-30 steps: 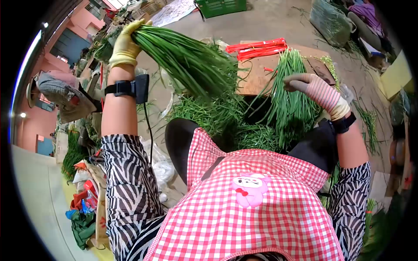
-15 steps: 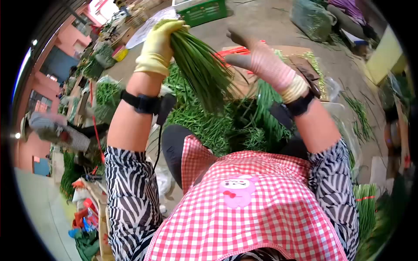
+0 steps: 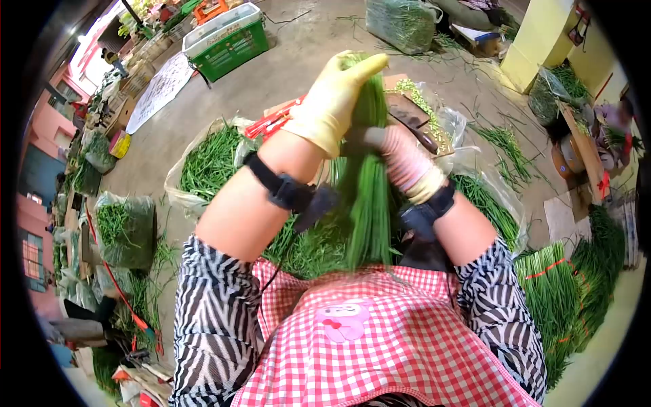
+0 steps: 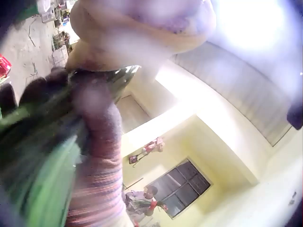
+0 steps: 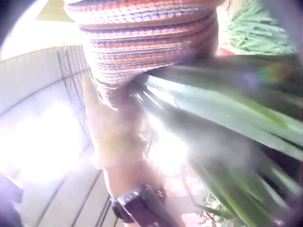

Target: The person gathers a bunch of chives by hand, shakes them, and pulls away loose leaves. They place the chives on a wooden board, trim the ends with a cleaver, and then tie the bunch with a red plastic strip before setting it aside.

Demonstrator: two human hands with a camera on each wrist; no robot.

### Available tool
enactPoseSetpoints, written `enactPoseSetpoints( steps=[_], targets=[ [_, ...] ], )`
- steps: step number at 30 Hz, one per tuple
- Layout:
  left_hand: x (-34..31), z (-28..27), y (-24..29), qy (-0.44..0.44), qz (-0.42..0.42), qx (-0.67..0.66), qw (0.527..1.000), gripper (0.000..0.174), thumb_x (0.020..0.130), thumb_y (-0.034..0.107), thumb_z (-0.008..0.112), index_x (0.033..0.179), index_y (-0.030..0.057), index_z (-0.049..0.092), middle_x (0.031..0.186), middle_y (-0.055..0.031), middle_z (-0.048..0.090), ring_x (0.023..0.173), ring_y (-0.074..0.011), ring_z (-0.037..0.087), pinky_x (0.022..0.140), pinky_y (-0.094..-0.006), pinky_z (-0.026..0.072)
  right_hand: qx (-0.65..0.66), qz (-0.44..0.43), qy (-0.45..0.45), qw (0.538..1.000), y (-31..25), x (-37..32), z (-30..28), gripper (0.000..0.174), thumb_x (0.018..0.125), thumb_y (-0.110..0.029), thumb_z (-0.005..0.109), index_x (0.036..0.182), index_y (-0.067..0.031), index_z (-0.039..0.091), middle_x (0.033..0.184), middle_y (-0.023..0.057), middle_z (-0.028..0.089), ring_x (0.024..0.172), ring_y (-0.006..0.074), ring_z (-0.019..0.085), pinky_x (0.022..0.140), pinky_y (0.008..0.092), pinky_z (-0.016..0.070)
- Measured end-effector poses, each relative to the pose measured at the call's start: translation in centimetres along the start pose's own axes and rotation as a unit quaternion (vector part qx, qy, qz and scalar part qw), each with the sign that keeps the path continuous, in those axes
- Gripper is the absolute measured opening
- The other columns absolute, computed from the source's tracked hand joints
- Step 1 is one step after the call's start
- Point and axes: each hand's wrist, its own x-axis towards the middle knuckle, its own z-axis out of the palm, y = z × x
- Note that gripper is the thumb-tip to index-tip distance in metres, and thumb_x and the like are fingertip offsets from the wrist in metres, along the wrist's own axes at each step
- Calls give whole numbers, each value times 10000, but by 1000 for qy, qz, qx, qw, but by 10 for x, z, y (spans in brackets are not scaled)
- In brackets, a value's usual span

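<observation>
A long bunch of green chives (image 3: 369, 217) hangs upright in front of the checked apron, its leaf tips down. High on it, my left hand (image 3: 329, 102) in a yellow rubber glove grips the upper end. My right hand (image 3: 410, 163), in a striped knit glove with dark fingertips, wraps round the bunch just below. From the left wrist view, the striped right glove (image 4: 102, 151) has its thumb across the leaves. Broad flat leaves (image 5: 222, 104) fan out from the striped glove in the right wrist view. Loose chives (image 3: 305, 247) lie below, partly hidden by my arms.
Red ties (image 3: 274, 121) and a wooden board (image 3: 405, 112) lie beyond my hands. Plastic bags of chives stand at left (image 3: 210, 163) and right (image 3: 485, 207). Tied bunches (image 3: 556, 292) are stacked beside my right arm. A green crate (image 3: 234, 51) sits farther off.
My left hand has carried the chives from the left to the middle, and they now hang upright. My right hand has moved in from the right and taken hold of them. The view has turned rightward.
</observation>
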Motion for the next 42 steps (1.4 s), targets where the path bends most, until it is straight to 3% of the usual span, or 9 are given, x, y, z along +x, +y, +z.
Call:
enactPoseSetpoints(
  steps=[3, 12, 17, 24, 27, 32, 36, 39, 42],
  targets=[
    [48, -25, -48, -2, 78, 76, 994, 841, 974, 472, 648, 1617, 72, 281, 1643, -178, 346, 1513, -277, 326, 1191, -370, 286, 23, 5, 39, 999, -23, 5, -46, 306, 890, -225, 752, 1105, -20, 677, 944, 98, 732, 784, 198, 730, 722, 333, 627],
    [110, -123, -253, 141, -113, 361, 915, 859, 985, 532, 593, 1653, 166, 194, 1553, -255, 458, 1383, -388, 503, 1109, -486, 411, -223, 83, 126, 963, 24, 129, -165, 492, 893, -225, 749, 1316, -5, 627, 1095, 139, 731, 989, 243, 696, 866, 372, 573],
    [110, -92, -313, 160, -15, 378, 912, 938, 969, 433, 629, 1600, -75, 156, 1611, -364, 266, 1511, -478, 262, 1255, -454, 230, -502, 140, 184, 834, 86, 191, -159, 770, 881, -561, 691, 1366, 32, 606, 1289, 245, 681, 1202, 362, 650, 1040, 401, 486],
    [95, -79, -282, 130, -82, 299, 942, 988, 954, 408, 667, 1613, -64, 103, 1638, -323, 256, 1528, -440, 259, 1252, -416, 235, -477, 174, 263, 820, 112, 199, -163, 893, 864, -650, 669, 1320, 113, 586, 1242, 355, 653, 1216, 447, 629, 1042, 444, 485],
    [97, -97, -277, 130, -127, 278, 943, 1000, 958, 458, 672, 1642, 11, 95, 1504, -281, 501, 1384, -389, 486, 1133, -398, 390, -495, 172, 281, 804, 109, 193, -154, 979, 863, -648, 677, 1390, 154, 483, 1272, 367, 631, 1246, 443, 611, 1058, 442, 484],
    [122, -94, -249, 40, 281, 463, 840, 689, 999, 253, 599, 1593, 36, 327, 1620, -240, 356, 1533, -445, 256, 1235, -592, 190, -533, 165, 244, 793, 138, 213, -177, 809, 908, -520, 674, 1458, 40, 476, 1332, 290, 635, 1227, 386, 638, 1020, 436, 520],
    [169, -68, -233, -198, 239, 432, 847, 429, 1067, 298, 486, 1451, 121, 558, 1454, -143, 589, 1472, -370, 404, 1249, -535, 214, -831, 34, 38, 553, 145, 224, -179, 448, 1015, -328, 479, 1364, -79, 608, 1445, 191, 589, 1294, 322, 589, 1071, 415, 473],
    [185, -69, -259, -249, 210, 496, 805, 414, 1087, 341, 421, 1373, 150, 651, 1370, -77, 664, 1401, -320, 487, 1234, -512, 235, -699, 0, 15, 715, 177, 230, -221, 437, 964, -338, 579, 1320, -89, 630, 1381, 211, 628, 1268, 356, 599, 1081, 420, 458],
    [175, -65, -270, -217, 251, 565, 755, 366, 1062, 345, 472, 1295, 180, 701, 1302, -88, 692, 1347, -301, 528, 1198, -524, 275, -526, 52, -11, 849, 62, 138, -185, 526, 902, -356, 670, 1350, -81, 639, 1311, 211, 673, 1191, 332, 652, 1014, 410, 505]
  ],
)
